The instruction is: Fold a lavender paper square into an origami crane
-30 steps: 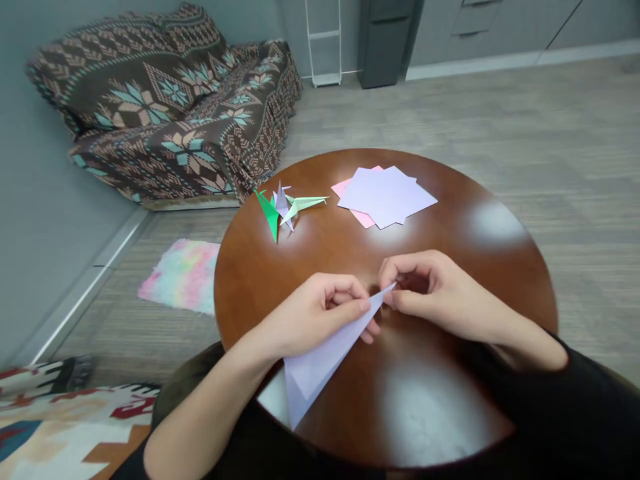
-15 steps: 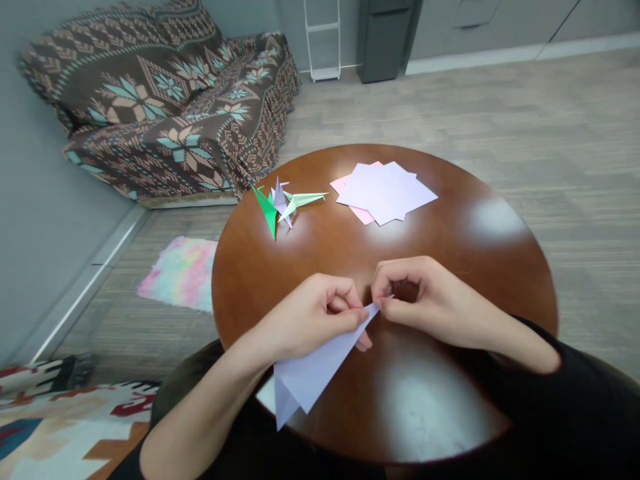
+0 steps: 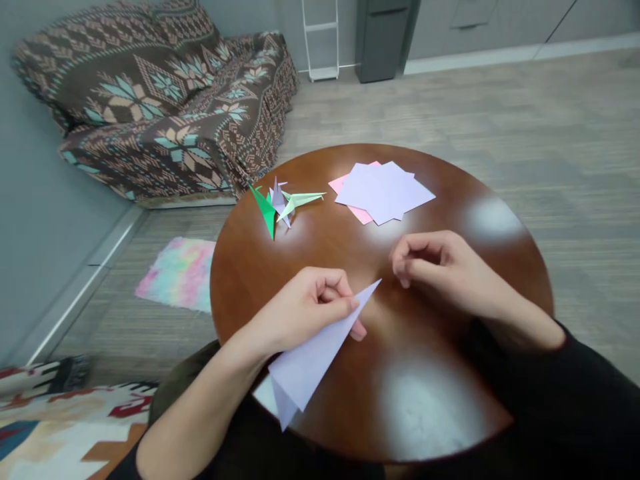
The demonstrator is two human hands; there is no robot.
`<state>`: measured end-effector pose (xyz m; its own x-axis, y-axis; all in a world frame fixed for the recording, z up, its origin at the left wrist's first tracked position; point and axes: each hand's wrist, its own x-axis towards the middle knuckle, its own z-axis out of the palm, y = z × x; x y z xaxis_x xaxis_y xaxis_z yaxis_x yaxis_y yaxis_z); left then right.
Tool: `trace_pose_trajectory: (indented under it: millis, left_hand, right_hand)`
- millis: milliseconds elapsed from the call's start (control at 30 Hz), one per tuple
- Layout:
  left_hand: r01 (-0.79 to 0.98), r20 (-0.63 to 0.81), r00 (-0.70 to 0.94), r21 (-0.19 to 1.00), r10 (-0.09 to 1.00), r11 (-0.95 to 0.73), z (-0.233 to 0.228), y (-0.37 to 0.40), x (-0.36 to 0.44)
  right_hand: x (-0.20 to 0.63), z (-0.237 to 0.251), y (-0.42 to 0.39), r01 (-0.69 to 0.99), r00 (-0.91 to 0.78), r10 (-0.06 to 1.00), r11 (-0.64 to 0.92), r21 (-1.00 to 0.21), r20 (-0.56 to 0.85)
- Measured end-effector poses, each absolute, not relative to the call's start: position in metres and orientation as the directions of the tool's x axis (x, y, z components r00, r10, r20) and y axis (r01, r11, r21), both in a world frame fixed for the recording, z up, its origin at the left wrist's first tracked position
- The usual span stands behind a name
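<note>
My left hand (image 3: 305,310) pinches a folded lavender paper (image 3: 313,357), a long kite-like shape whose sharp tip points up and right above the round brown table (image 3: 450,220). My right hand (image 3: 440,267) hovers just right of that tip, apart from the paper, with fingers curled and thumb near the forefinger, holding nothing I can see.
A stack of lavender and pink paper sheets (image 3: 383,192) lies at the table's far side. Three folded paper cranes (image 3: 280,203), green, lavender and pale green, sit at the far left. A patterned sofa (image 3: 160,100) stands behind, and a pastel mat (image 3: 177,273) lies on the floor.
My right hand has let go of the paper's tip and moved up and right. My left hand keeps hold of the paper, which shifted slightly left.
</note>
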<state>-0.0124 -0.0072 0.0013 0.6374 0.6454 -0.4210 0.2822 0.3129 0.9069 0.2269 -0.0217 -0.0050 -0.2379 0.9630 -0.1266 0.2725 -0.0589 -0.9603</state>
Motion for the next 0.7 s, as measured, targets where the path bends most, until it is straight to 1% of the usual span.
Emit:
trace_pose_trajectory:
  millis: [67, 100, 133, 200, 267, 300, 500, 700]
  left_hand:
    - [0.230, -0.352, 0.587, 0.936, 0.729, 0.267, 0.000, -0.007, -0.010]
    - [0.194, -0.303, 0.550, 0.953, 0.778, 0.235, -0.001, -0.006, -0.009]
    - [0.156, -0.258, 0.512, 0.966, 0.819, 0.207, -0.002, -0.007, -0.007]
    - [0.088, -0.205, 0.451, 0.979, 0.869, 0.185, -0.003, -0.008, -0.004]
    - [0.033, -0.204, 0.430, 0.977, 0.879, 0.211, -0.004, -0.010, -0.001]
    - [0.008, -0.212, 0.436, 0.973, 0.875, 0.231, -0.004, -0.011, 0.000]
    - [-0.062, -0.237, 0.485, 0.951, 0.842, 0.304, -0.009, -0.014, 0.001]
    - [-0.174, -0.219, 0.460, 0.928, 0.861, 0.329, -0.010, -0.014, -0.001]
  right_hand:
    - [0.224, -0.006, -0.023, 0.209, -0.194, 0.976, -0.057, -0.976, -0.098]
    - [0.221, -0.006, -0.025, 0.176, -0.208, 0.973, -0.062, -0.982, -0.099]
    - [0.216, -0.005, -0.028, 0.145, -0.245, 0.963, -0.080, -0.986, -0.115]
    - [0.206, -0.002, -0.034, 0.108, -0.350, 0.929, -0.088, -0.990, -0.120]
    - [0.196, 0.002, -0.040, 0.076, -0.435, 0.890, -0.118, -0.990, -0.140]
    - [0.193, 0.003, -0.042, 0.077, -0.442, 0.885, -0.124, -0.989, -0.145]
    - [0.192, 0.000, -0.043, 0.161, -0.333, 0.926, -0.130, -0.978, -0.178]
    - [0.193, 0.000, -0.043, 0.230, -0.321, 0.932, -0.093, -0.969, -0.166]
